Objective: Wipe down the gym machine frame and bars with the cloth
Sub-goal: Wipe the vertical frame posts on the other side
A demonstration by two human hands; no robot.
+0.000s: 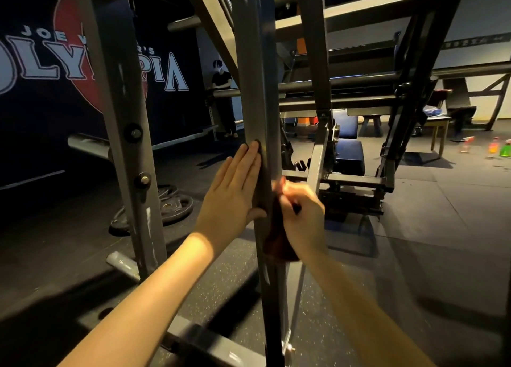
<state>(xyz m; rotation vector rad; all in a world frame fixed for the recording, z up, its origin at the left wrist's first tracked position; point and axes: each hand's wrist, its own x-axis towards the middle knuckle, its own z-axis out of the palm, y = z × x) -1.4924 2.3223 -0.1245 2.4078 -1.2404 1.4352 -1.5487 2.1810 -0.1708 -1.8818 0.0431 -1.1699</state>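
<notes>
A grey steel upright (255, 90) of the gym machine frame rises through the middle of the view. My left hand (235, 189) lies flat against its left face, fingers straight and pointing up, thumb touching the bar. My right hand (301, 214) is on the bar's right side, fingers curled round a dark red cloth (278, 239) that hangs down beside the upright. The right hand is blurred. A second grey upright (130, 134) with bolts stands to the left.
Weight plates (171, 203) lie on the black rubber floor behind the left upright. The machine's blue padded seat (349, 153) sits behind the bar. A person (224, 101) stands at the far wall. Coloured bottles (497, 148) stand on the floor at right.
</notes>
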